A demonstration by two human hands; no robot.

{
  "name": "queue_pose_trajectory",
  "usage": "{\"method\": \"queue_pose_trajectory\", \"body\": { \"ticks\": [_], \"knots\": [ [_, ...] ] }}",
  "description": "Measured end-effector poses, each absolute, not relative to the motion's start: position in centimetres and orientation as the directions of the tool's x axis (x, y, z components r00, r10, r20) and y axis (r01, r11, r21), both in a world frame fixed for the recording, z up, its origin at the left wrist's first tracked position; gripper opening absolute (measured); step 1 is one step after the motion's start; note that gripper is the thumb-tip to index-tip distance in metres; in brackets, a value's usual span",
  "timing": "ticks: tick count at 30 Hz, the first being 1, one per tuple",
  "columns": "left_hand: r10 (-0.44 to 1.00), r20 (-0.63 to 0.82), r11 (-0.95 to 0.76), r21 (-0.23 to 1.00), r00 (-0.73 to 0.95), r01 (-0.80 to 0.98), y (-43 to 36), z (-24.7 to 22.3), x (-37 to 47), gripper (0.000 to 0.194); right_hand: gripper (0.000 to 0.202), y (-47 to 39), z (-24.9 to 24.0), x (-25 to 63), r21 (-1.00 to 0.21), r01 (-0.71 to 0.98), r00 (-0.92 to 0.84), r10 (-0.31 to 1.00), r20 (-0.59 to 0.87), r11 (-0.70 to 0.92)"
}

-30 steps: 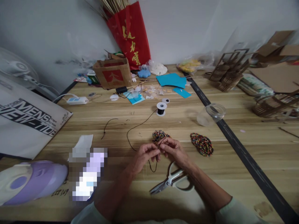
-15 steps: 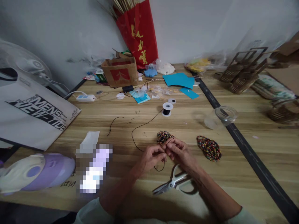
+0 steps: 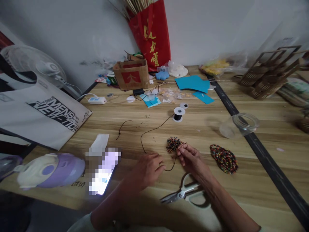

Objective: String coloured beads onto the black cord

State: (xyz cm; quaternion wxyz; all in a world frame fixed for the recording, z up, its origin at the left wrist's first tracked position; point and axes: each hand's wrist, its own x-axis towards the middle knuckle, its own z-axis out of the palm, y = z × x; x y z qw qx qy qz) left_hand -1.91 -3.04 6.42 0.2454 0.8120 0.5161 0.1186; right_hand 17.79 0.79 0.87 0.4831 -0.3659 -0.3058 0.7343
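My right hand (image 3: 190, 158) pinches a thin dark cord (image 3: 173, 165) between thumb and fingertips, and a short end sticks up past them. Touching or just behind those fingertips is a bunch of multicoloured beads (image 3: 173, 144). To the left, my left hand (image 3: 151, 169) is slightly blurred, its fingers curled around where the cord passes; the exact grip is partly hidden. From there the cord sags in a loop to my right hand. Its other side runs back to a white spool of black cord (image 3: 179, 114). Scissors (image 3: 181, 194) with pale handles lie below my right hand, blades partly spread.
A coiled bead string (image 3: 224, 158) lies right of my right hand. A clear jar (image 3: 238, 125) lies beyond it. On the left are a lit phone (image 3: 105, 172), a purple-and-cream bottle (image 3: 51, 170) and a cut cord piece (image 3: 122, 128). Blue sheets (image 3: 192, 83) lie farther back.
My left hand has drawn away from my right hand, moving left and down. My right hand keeps its pinch by the beads. The whole view has shifted slightly.
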Motion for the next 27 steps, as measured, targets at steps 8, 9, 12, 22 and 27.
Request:
{"method": "queue_pose_trajectory", "body": {
  "ticks": [8,9,12,22,27],
  "knots": [
    [0.995,0.096,-0.044,0.207,0.025,0.977,-4.6,5.3,-8.4,0.021,0.032,1.0,0.8,17.8,-0.798,-0.479,-0.252,0.928,-0.273,-0.365],
    [0.991,0.128,0.006,0.156,-0.026,0.988,-5.0,5.1,-9.2,0.024,0.032,1.1,0.8,17.8,-0.796,-0.482,-0.247,0.928,-0.277,-0.366],
    [0.968,0.184,0.177,-0.019,-0.171,0.984,-6.2,4.4,-11.7,0.042,0.032,1.2,0.8,17.9,-0.787,-0.49,-0.243,0.926,-0.288,-0.374],
    [0.907,0.073,0.42,-0.21,-0.414,0.883,-9.0,3.1,-14.9,0.082,0.029,1.2,0.3,17.9,-0.803,-0.481,-0.24,0.933,-0.267,-0.353],
    [0.889,0.073,0.458,-0.192,-0.452,0.868,-9.9,3.0,-14.7,0.077,0.03,1.3,0.4,17.8,-0.803,-0.47,-0.249,0.927,-0.279,-0.368]
  ]
}}
